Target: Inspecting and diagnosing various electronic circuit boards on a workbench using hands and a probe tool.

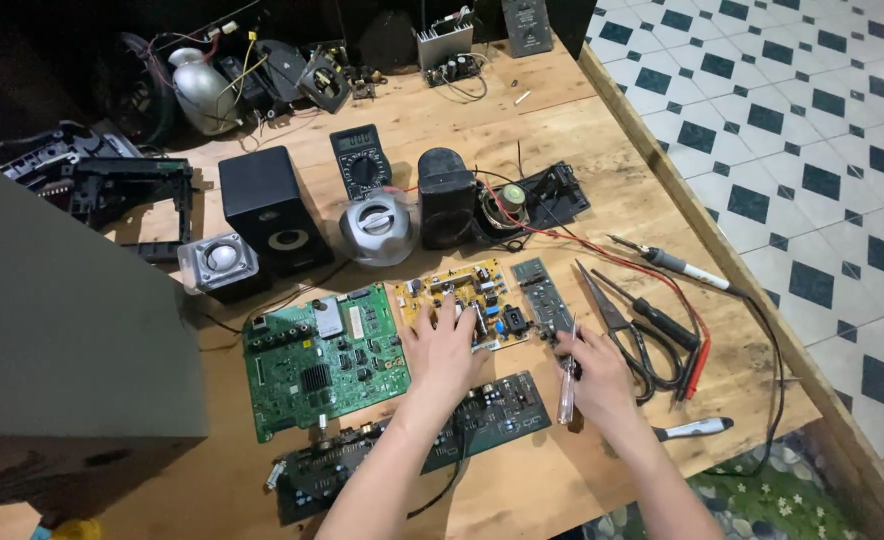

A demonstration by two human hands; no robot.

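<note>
Bare wood is the biggest thing here: the workbench (582,130) runs under both my hands and well beyond them. Up and to the left of my left hand (444,348) stands a black box speaker (270,208), and a second, rounded black speaker (446,197) stands straight above that hand, with a silver round speaker (378,228) between the two. Just left of my left hand lies the green circuit board (322,360); below both wrists lies a long dark circuit board (412,440), which my left forearm crosses. My left hand lies flat, fingers spread, pressed on the yellow circuit board (467,300), which sits under and just beyond its fingertips. Touching the top of my right hand (597,372) is a narrow grey-green board (544,295). Just right of that hand lie the scissors (617,325), with red and black probe leads (662,320) beside them. My right hand is curled around a clear-handled screwdriver (568,385), its handle hanging down from my fist.
</note>
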